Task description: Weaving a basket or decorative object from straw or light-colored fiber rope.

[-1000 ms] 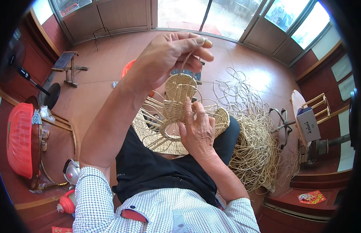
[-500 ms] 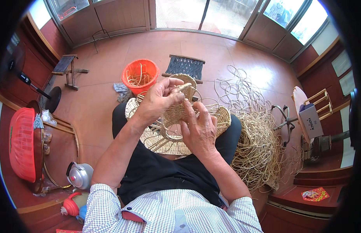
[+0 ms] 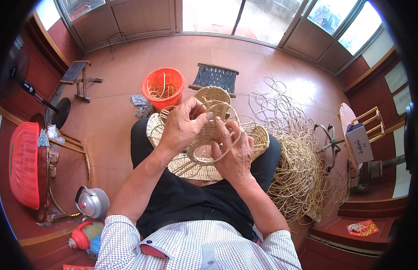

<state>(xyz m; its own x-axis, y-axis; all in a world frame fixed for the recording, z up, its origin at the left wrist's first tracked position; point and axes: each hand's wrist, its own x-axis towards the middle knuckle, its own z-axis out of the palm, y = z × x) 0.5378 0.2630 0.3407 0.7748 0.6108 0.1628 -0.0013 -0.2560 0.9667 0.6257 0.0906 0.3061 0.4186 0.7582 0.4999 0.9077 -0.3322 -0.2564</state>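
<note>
A woven straw piece [image 3: 189, 165] with rounded lobes lies across my lap. One lobe [image 3: 212, 93] stands up beyond my hands, and another [image 3: 261, 137] rests by my right knee. My left hand [image 3: 185, 126] is closed, thumb and forefinger pinching a thin straw cord above the weave. Close beside it, my right hand [image 3: 233, 150] holds the same cord with its fingertips near the woven edge. A loop of the straw cord [image 3: 236, 114] arcs up and around over the back of my right hand. The exact crossing of the cord between the fingertips is too small to make out.
A big heap of loose straw cord [image 3: 299, 180] lies at my right leg. Ahead stand an orange bucket [image 3: 163, 101] with cord in it and a low stool [image 3: 214, 78]. On the left are a kettle [image 3: 92, 202] and a red plastic basket [image 3: 25, 166].
A wide loop of straw cord now arcs over my right hand. My left hand has lowered slightly and its fingers have shifted at the cord; both hands stay close together.
</note>
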